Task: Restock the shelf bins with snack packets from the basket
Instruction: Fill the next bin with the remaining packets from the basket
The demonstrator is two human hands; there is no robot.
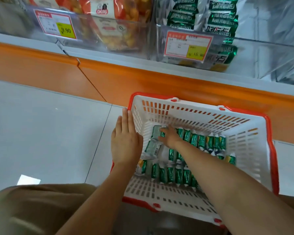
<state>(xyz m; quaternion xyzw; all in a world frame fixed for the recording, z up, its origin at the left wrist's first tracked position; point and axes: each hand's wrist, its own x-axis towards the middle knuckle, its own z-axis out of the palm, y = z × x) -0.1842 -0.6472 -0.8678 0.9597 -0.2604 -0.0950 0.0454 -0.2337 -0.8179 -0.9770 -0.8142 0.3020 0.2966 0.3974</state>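
A white basket with a red rim (244, 133) stands on the floor against the orange shelf base. Several green and silver snack packets (202, 140) stand in rows inside it. My left hand (126, 141) lies flat with straight fingers over the basket's left rim. My right hand (169, 136) reaches down into the basket and its fingers lie on a loose packet (155, 132) at the far left corner; whether they curl round it is hidden. Above, a clear shelf bin (185, 31) holds the same green packets.
A second clear bin (119, 31) to the left holds orange snack bags, with a price tag (57, 24) on its front. The orange shelf base (143, 78) runs behind the basket. Grey floor tiles (49, 124) spread to the left. My knee (32, 209) is at bottom left.
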